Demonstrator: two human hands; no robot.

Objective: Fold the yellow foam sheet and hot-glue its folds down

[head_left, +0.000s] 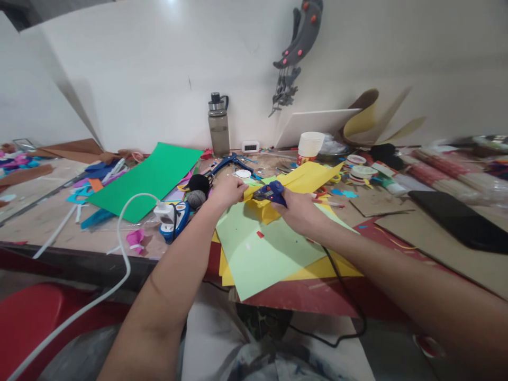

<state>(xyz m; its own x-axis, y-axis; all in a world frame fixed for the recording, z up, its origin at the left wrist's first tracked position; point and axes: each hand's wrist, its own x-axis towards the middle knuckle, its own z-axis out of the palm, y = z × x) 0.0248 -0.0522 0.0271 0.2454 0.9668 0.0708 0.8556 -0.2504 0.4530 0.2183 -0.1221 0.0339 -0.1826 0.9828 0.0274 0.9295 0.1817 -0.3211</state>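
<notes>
My left hand (229, 191) is closed in a pinch on the left edge of a yellow sheet (311, 177), which is raised and bent. In my right hand (299, 209) is a pair of scissors (273, 192) with thick dark blue handles. Their short grey blades point left, towards my left fingers, and lie against the yellow sheet. I cannot tell whether the blades have closed on it. Beneath both hands lies a pale green sheet (262, 259) with small scraps on it, overlapping more yellow sheets (293, 275).
A green sheet (146, 180) lies left, near a blue power socket (174, 219) with a white cable. Behind stand a bottle (219, 127), a small clock (250, 146) and paper cups (309, 145). A black phone (460, 219) rests right. A black cable (345, 286) hangs over the front edge.
</notes>
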